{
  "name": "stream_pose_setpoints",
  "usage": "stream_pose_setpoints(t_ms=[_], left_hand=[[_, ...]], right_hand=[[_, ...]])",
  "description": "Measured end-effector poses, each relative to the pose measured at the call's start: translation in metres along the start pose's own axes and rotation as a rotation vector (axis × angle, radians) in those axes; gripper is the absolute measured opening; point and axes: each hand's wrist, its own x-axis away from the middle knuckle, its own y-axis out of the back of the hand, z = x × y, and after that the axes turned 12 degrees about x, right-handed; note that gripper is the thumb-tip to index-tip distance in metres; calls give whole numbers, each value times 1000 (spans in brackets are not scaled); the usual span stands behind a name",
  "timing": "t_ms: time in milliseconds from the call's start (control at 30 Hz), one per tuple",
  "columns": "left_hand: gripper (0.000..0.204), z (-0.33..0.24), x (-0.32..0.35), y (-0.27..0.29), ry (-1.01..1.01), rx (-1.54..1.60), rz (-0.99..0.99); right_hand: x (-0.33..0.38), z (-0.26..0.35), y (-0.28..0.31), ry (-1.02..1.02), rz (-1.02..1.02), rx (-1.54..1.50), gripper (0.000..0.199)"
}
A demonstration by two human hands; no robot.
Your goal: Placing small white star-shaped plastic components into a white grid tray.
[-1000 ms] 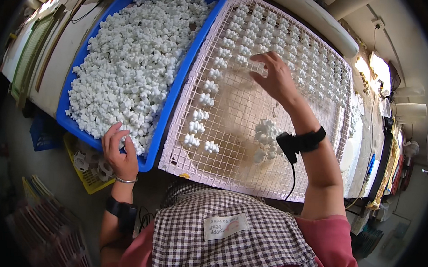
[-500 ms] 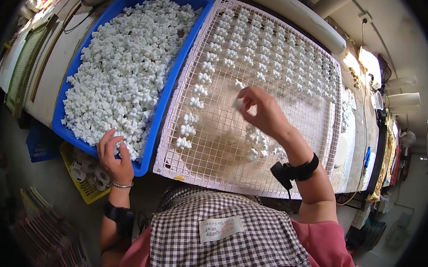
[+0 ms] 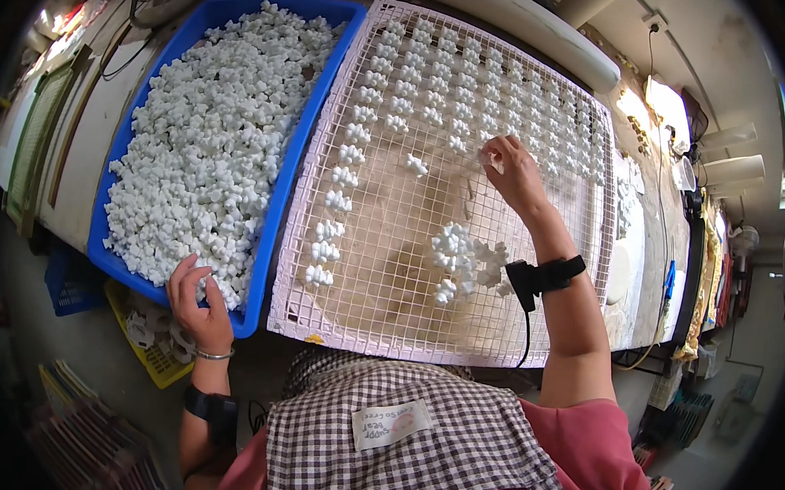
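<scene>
My right hand (image 3: 515,173) is over the middle of a pale wire-mesh rack (image 3: 357,323), thumb and fingers pinched on a small white knobbly piece, mostly hidden by the fingertips. Similar pieces stand in spaced rows across the far part of the mesh, with one column down its left side. A lone white piece (image 3: 416,165) sits on the mesh left of that hand, and a loose cluster of pieces (image 3: 453,246) lies nearer me. At the near edge of a blue tray (image 3: 272,230), my left hand (image 3: 203,310) rests with thumb and fingers apart against the heaped white pieces (image 3: 211,147).
Below the tray's near side stands a yellow basket (image 3: 166,371) with roll-like items. A long pale cylinder (image 3: 528,35) lies behind the rack. To the rack's right, a cluttered bench (image 3: 626,275) runs along, with a cable over it.
My right hand has moved right, away from the lone piece, which now shows fully on the mesh. The left hand stays at the tray's near edge. The view has shifted slightly.
</scene>
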Motion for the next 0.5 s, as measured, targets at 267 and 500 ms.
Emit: stream_pose_setpoints(t_ms=[267,500], left_hand=[[12,-3,-1,0,5,-3,-5],[12,-6,-2,2,-51,-22,-7]], right_hand=[[-10,86,3,196,140,59,27],[-29,74,-5,171,-3,-71,14]])
